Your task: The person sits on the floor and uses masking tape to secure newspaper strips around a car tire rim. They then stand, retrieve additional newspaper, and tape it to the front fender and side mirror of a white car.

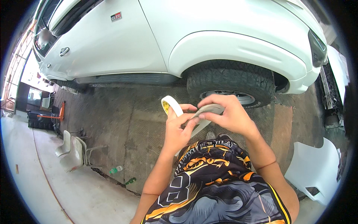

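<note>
dark floor (112,119) | pale floor section (97,198) | pale chairs (73,156) | light brightest left

The front wheel (231,84) sits beneath the car's fender (238,43), with the headlight (317,48) up to its right as the person faces it. Left of the wheel I see the side step (126,79) running below the door (108,44); well beyond, a jack (62,112). Two chairs (72,158) and a bottle (116,169) lie left and nearer the person than the wheel. A body panel (315,166) is right, also nearer. Before the wheel, the left hand (179,128) bears a tape roll (174,103); to its right, the right hand (233,114) holds a sheet (212,109).
</note>
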`<state>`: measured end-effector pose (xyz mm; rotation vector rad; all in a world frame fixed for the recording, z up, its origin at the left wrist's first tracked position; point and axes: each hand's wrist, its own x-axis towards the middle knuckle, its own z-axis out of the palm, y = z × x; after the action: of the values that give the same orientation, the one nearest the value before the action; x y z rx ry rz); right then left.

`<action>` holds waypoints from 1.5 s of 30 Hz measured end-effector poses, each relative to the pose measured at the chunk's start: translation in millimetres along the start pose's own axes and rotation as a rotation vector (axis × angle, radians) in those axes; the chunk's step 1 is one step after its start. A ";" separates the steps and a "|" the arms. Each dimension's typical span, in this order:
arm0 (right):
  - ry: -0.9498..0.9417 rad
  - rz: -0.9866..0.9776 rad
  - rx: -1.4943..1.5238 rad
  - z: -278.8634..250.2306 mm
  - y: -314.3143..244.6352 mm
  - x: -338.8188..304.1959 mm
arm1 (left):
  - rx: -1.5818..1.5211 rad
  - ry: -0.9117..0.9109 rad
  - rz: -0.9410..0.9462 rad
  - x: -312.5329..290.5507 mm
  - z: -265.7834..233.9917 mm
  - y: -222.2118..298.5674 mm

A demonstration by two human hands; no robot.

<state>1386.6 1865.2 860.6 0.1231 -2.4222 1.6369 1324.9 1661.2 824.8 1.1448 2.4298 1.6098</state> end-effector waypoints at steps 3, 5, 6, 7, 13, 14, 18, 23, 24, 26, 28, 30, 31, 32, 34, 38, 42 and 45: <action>0.120 0.090 0.140 -0.7 -2.7 -1.7 | -0.128 0.002 -0.076 4.3 -0.4 -2.4; 0.154 0.165 0.191 -1.6 -1.7 -3.3 | -0.132 -0.001 -0.056 8.4 0.7 -3.5; 0.154 0.161 0.217 -2.0 -0.8 -4.1 | -0.135 -0.004 -0.047 10.0 1.6 -3.4; 0.154 0.178 0.240 -2.2 0.0 -4.9 | -0.181 0.029 -0.060 11.4 3.2 -3.1; 0.206 -0.050 0.110 0.3 1.8 -4.5 | -0.229 0.047 -0.025 14.9 15.2 5.6; 0.211 -0.113 0.050 -0.3 1.2 -3.4 | -0.237 0.040 -0.026 15.6 16.9 7.6; 0.183 -0.148 -0.012 -5.7 -8.1 0.7 | -0.218 0.064 0.094 25.0 19.2 11.6; 0.203 -0.180 -0.092 -19.5 -35.4 3.9 | -0.194 0.134 0.281 38.3 24.3 9.4; 0.222 -0.199 -0.108 -24.7 -41.9 3.8 | -0.210 0.124 0.255 38.2 26.6 8.4; 0.290 -0.187 -0.156 -44.8 -55.4 0.8 | -0.243 0.107 0.203 34.4 33.0 5.4; 0.436 -0.153 -0.243 -66.2 -66.9 -6.3 | -0.195 0.122 0.256 29.3 40.6 -2.1; 0.501 -0.227 -0.287 -95.5 -75.1 -14.6 | -0.148 0.123 0.293 19.9 48.6 -15.7; 0.564 -0.194 -0.338 -111.1 -76.3 -18.2 | -0.102 0.121 0.297 13.3 52.2 -25.7; 0.593 -0.220 -0.342 -127.2 -77.1 -24.1 | -0.069 0.106 0.291 4.9 55.5 -38.1; 0.676 -0.208 -0.277 -161.5 -72.4 -33.6 | -0.012 0.067 0.237 -16.1 62.0 -68.7; 0.822 -0.167 -0.345 -211.2 -52.4 -53.1 | 0.194 -0.060 0.073 -66.7 62.9 -146.4; 0.761 -0.203 -0.536 -200.6 -49.8 -53.0 | 0.385 -0.145 -0.294 -95.4 40.0 -173.1; 0.451 -0.139 -0.437 -136.3 -43.9 -36.6 | 0.203 0.017 -0.259 -61.0 35.0 -139.5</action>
<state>1448.3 1972.8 941.0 -0.1316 -2.2829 0.9218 1304.7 1625.6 674.0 0.7928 2.6685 1.3310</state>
